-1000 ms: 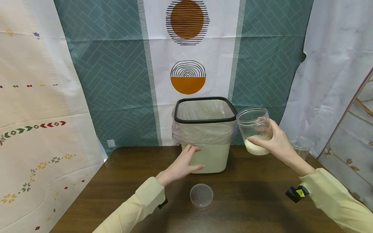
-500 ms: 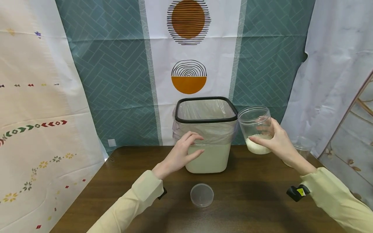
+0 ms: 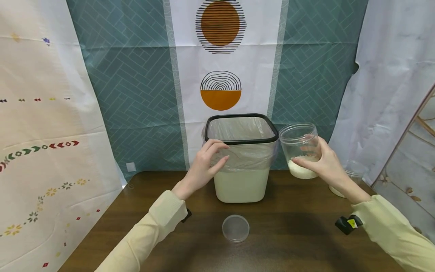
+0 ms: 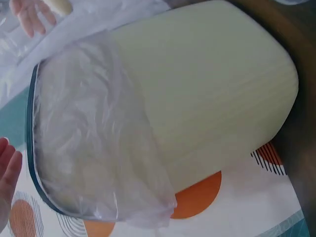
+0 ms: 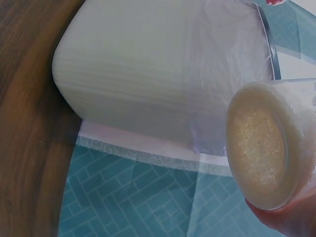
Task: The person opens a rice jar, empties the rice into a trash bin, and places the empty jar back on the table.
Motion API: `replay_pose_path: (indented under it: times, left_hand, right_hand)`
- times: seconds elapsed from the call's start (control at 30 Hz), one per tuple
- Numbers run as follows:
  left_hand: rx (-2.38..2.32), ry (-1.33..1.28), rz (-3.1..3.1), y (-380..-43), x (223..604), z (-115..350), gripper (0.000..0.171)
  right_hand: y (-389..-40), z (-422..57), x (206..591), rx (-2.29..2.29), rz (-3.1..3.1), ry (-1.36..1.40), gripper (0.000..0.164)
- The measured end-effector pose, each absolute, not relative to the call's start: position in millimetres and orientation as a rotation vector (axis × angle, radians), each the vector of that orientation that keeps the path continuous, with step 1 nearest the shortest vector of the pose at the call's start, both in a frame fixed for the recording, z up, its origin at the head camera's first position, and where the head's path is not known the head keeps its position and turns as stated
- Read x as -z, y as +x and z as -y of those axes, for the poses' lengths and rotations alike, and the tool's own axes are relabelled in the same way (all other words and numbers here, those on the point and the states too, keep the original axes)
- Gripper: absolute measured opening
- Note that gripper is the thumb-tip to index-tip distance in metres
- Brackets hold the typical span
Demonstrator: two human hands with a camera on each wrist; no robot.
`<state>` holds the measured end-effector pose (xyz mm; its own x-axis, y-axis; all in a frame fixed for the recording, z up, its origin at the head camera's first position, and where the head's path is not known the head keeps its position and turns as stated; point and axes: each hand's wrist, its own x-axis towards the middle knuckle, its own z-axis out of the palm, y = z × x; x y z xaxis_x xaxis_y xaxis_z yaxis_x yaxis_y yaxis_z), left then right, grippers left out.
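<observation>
A pale trash can (image 3: 241, 187) with a black rim and clear plastic liner (image 3: 253, 156) stands on the table. My left hand (image 3: 200, 166) is raised in front of its left rim corner, fingers apart and holding nothing; whether they touch the liner cannot be told. Just right of the rim, my right hand (image 3: 327, 162) grips a clear plastic jar (image 3: 295, 149) around its side. The jar is lidless, slightly tilted, with white rice-like grains (image 3: 300, 170) at its bottom. In the right wrist view, grains show through the jar's base (image 5: 259, 143).
A round clear lid (image 3: 235, 228) lies on the brown table (image 3: 278, 241) in front of the trash can. Behind my right wrist stands another clear jar (image 3: 355, 170), partly hidden. Patterned cloth (image 3: 142, 94) hangs behind the table and along both sides.
My left hand has risen from low in front of the trash can toward its left rim corner. The right hand with the jar has shifted only slightly.
</observation>
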<state>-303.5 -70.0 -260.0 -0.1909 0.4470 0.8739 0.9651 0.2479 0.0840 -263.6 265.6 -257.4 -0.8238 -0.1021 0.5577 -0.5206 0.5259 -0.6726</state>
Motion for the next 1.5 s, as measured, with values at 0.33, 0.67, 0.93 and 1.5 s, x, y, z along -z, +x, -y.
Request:
replay_pose_path:
  times: [0.33, 0.67, 0.93, 1.5]
  left_hand:
    - [0.857, -1.097, 1.785, -318.8, 251.6, 82.9, 0.025]
    - [0.994, -0.905, 1.986, -339.1, 249.4, 92.0, 0.036]
    - [0.992, -0.839, 2.116, -351.2, 242.2, 93.6, 0.043]
    - [1.011, -0.815, 2.225, -375.5, 243.0, 92.7, 0.046]
  right_hand:
    - [-263.8, -265.8, 255.4, -1.242, 2.323, 0.471, 0.073]
    - [-268.1, -268.0, 252.6, -1.24, 2.34, 0.455, 0.074]
    - [-270.4, -267.7, 247.8, -1.23, 2.34, 0.437, 0.073]
    - [-275.4, -270.9, 237.2, -1.167, 2.396, 0.4, 0.077]
